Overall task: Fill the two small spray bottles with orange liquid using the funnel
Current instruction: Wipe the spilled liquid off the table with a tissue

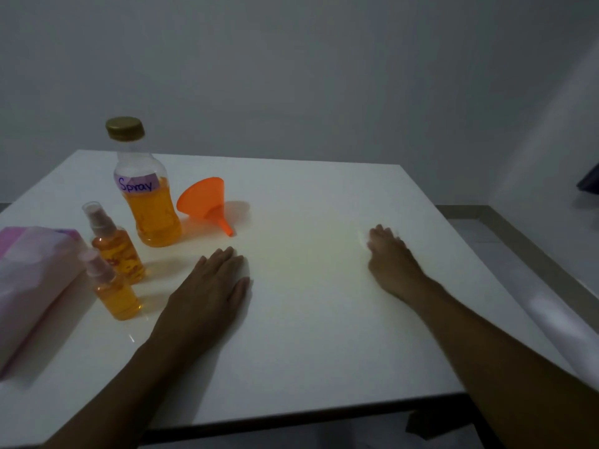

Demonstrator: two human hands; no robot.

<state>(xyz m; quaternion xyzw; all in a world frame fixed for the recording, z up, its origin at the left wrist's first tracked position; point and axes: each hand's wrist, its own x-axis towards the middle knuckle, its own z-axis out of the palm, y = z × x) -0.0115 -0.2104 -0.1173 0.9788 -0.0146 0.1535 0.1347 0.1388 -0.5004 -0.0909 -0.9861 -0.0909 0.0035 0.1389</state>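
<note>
Two small spray bottles stand at the left of the white table, both holding orange liquid and capped with clear pump tops: one further back, one nearer. Behind them stands a large bottle with a gold cap and a purple "Spray" label, about half full of orange liquid. An orange funnel lies on its side to its right. My left hand lies flat on the table, right of the small bottles. My right hand rests palm down at mid-right, blurred, holding nothing.
A pink and white tissue pack lies at the table's left edge, beside the small bottles. A grey wall stands behind the table. To the right, past the table's edge, runs a floor strip and a white roll-like shape.
</note>
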